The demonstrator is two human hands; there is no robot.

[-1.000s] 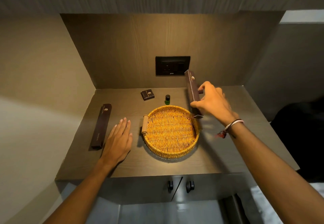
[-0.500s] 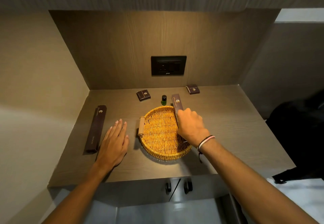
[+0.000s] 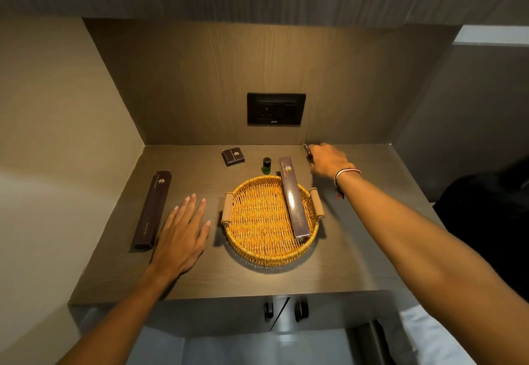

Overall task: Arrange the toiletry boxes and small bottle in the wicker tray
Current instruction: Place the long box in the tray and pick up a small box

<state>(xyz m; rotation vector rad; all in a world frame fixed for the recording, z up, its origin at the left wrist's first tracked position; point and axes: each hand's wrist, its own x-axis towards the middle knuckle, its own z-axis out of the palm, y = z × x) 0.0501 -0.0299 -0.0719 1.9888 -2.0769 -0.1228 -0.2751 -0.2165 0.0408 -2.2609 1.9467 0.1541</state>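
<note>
A round wicker tray (image 3: pixel 269 259) with two handles sits mid-counter. One long dark box (image 3: pixel 293 198) lies in its right half, its far end resting over the rim. A second long dark box (image 3: pixel 153 210) lies on the counter at the left. My left hand (image 3: pixel 183 233) rests flat and open beside it, touching neither box nor tray. Behind the tray are a small square dark box (image 3: pixel 233 156) and a small green bottle (image 3: pixel 266 166). My right hand (image 3: pixel 329 161) is at the back right, fingers curled over another small dark box (image 3: pixel 306 148), of which only a corner shows.
A black socket panel (image 3: pixel 276 108) is set in the back wall. Walls close the niche at the left and back. The counter's front edge runs just below the tray, with two cabinet handles (image 3: pixel 286 310) under it. At the right is a dark shape beyond the counter.
My right hand laid the long box into the tray, let go, and reached to the small box at the back right. My left hand stayed flat on the counter.
</note>
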